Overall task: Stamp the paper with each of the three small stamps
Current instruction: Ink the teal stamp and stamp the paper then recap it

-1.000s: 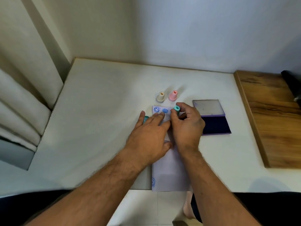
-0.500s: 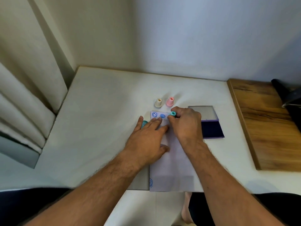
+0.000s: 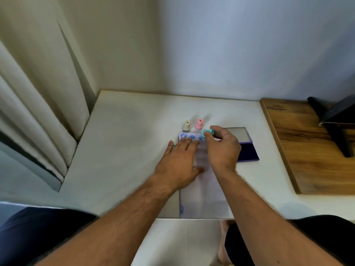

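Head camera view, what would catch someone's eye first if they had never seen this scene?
Probably the right hand near the middle of the white table, its fingers pinching a teal stamp tipped above the top edge of the paper, where blue prints show. The left hand lies flat on the paper, with beige and pink stamps just beyond and an open ink pad to the right.

Both forearms were bare to the lower edge of the frame, with no sleeve, watch, band or ring showing, and both carried dark hair. The left hand (image 3: 177, 163) and the right hand (image 3: 222, 148) wore no gloves. Well behind the fingers, dark navy cloth covered the lap on either side. A bare foot showed between the two forearms at the bottom, below the wrists.
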